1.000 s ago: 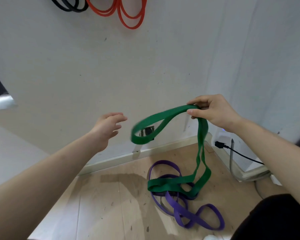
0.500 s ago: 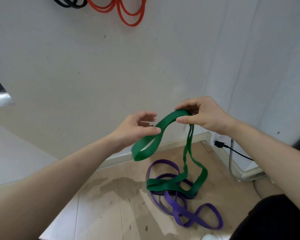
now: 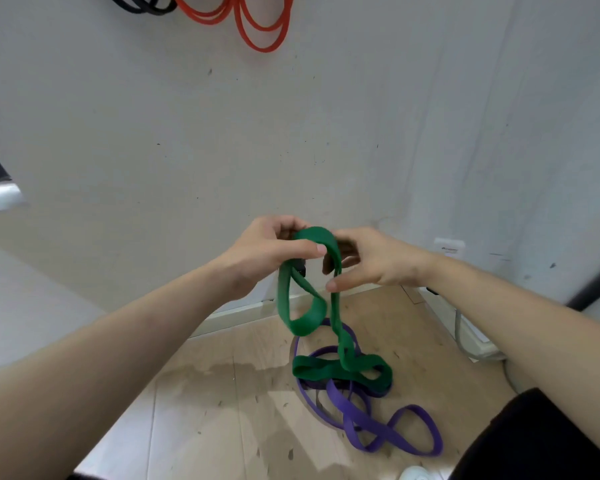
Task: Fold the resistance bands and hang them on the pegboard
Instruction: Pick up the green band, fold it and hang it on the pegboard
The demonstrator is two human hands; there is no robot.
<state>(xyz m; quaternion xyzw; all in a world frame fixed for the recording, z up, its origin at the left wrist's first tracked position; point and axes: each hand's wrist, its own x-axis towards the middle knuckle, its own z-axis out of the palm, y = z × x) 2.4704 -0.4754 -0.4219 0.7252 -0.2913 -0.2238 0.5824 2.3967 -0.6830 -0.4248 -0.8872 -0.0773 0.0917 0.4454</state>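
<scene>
Left hand (image 3: pixel 267 251) pinches the green resistance band (image 3: pixel 305 329) at its top bend, raised so a fold hangs free. The right hand (image 3: pixel 374 261) cups one strand (clamped or not, cannot tell). The band's tail lies on the purple band (image 3: pixel 349 410) on the floor.

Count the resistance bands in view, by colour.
4: green band held by the left hand and right hand, trailing to the floor; purple band on the floor; red band and black band hanging at the top edge, cropped, so more may be hidden.
</scene>
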